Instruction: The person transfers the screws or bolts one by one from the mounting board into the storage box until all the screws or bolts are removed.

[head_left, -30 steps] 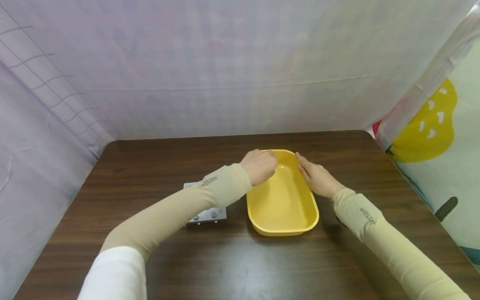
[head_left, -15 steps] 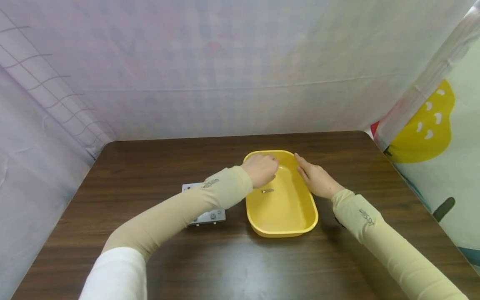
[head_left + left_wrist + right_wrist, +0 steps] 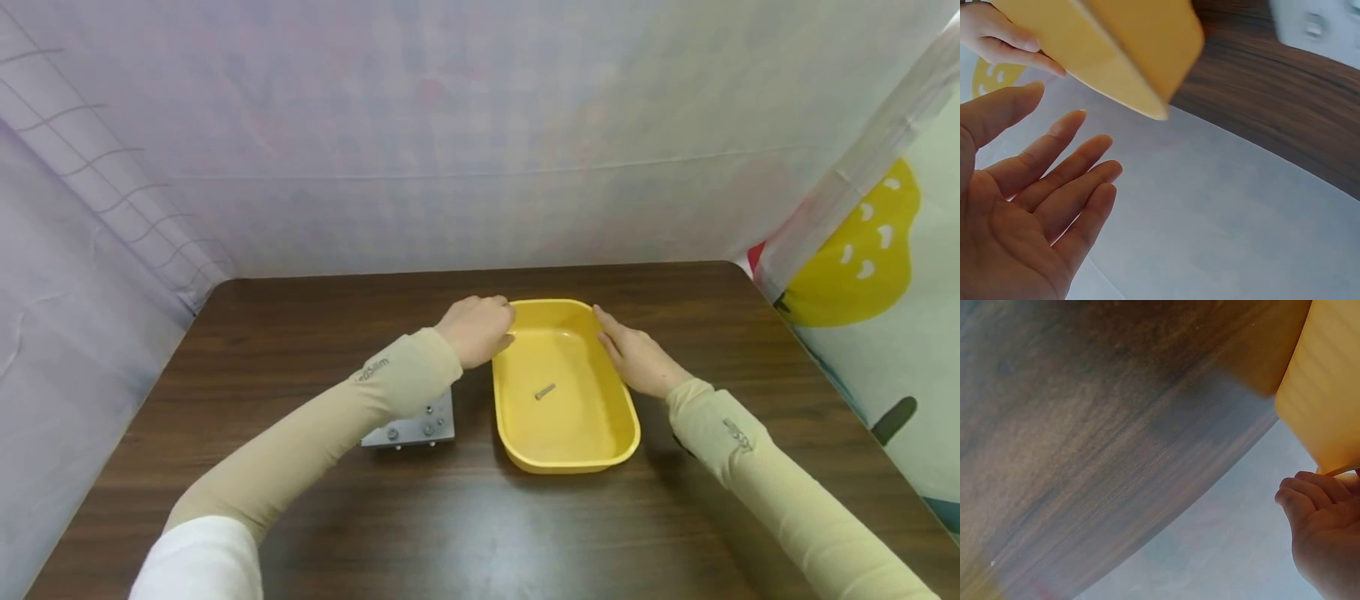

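Observation:
A yellow plastic basin [image 3: 558, 417] stands on the brown table. On its floor lies a small silver bolt [image 3: 545, 391]. My left hand [image 3: 477, 327] is over the basin's far left edge; the left wrist view shows this hand [image 3: 1035, 200] with fingers spread, palm showing and nothing in it. With my right hand [image 3: 637, 357] I hold the basin's far right rim, thumb on the inner side. In the right wrist view that hand's fingers [image 3: 1313, 494] are bent against the rim. Left of the basin, a grey metal plate [image 3: 412, 431] bearing several bolts is partly hidden under my left forearm.
The dark wood-grain table [image 3: 600, 533] ends at the back against a pale curtain [image 3: 420, 217]. At the right hangs a printed cloth with a yellow fruit shape [image 3: 855, 258].
My left hand has let go of the bolt, which now lies on the basin's floor, and has moved left out of the basin. The right hand keeps its place on the rim.

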Motion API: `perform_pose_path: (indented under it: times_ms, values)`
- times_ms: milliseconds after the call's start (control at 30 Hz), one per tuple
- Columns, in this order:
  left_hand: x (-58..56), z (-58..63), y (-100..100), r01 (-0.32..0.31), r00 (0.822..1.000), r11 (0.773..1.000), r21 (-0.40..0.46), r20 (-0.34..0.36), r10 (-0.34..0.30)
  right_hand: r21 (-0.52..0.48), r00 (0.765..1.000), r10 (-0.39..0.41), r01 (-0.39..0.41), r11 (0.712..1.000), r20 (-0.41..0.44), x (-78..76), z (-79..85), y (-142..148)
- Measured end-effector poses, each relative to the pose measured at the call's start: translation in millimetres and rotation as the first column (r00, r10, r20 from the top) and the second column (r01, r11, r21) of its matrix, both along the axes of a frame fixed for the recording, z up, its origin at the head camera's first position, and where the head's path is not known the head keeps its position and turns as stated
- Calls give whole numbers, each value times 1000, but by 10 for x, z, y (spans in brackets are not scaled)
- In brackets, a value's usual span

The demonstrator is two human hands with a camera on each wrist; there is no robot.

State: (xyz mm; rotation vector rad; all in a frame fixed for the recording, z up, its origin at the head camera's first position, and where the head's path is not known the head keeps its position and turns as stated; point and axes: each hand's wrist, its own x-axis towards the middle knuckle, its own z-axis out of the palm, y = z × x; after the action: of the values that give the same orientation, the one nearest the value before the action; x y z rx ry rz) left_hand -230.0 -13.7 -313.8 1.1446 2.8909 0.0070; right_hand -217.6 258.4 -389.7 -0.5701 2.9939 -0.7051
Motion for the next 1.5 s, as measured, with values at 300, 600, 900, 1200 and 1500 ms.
perform_pose_path:
  times_ms: [300,600,900,1200,1500]
  values:
    - [-2,-81,-357,-72,997,994,88,-4,73,-4,1000,-4,4,1000,21,0,4,8]
    - [12,-142,-760,-176,984,978,112,12,176,-7,1000,-5,5,1000,7,6,-1,21]
    - [78,-249,-1067,-230,973,964,132,37,227,-14,1000,-5,5,1000,-3,1,4,-4]
    - [161,-399,-1215,-251,967,956,154,76,241,-19,999,-13,14,1000,34,-7,-19,-18]
    - [198,-534,-1248,-269,962,951,151,98,257,-23,999,-13,14,1000,34,-19,-17,-40]
